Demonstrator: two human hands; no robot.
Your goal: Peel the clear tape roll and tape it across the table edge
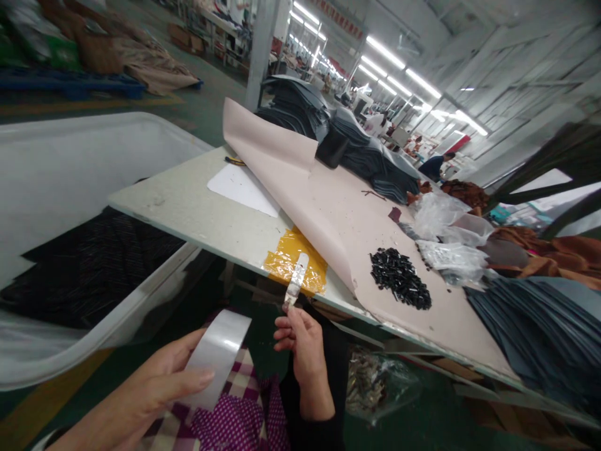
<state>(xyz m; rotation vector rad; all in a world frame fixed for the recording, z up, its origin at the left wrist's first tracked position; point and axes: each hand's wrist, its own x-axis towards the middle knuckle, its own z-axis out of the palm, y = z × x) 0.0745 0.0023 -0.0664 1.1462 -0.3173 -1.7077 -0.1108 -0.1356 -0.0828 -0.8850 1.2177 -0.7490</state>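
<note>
My left hand [162, 382] holds a flat grey strip of material [216, 354] low over my lap, thumb on top. My right hand [300, 338] grips the handle end of a small glue-caked spatula [295, 282], whose blade reaches up onto a yellow glue patch [295, 257] at the near edge of the worktable [188, 200]. The two hands are a short way apart.
A pink paper sheet [328, 213] covers the table, with a heap of small black pieces [399, 279], clear plastic bags [446, 238], a white sheet [241, 188] and stacks of dark grey material [539, 332]. A big white bin [70, 169] with dark cloth stands at left.
</note>
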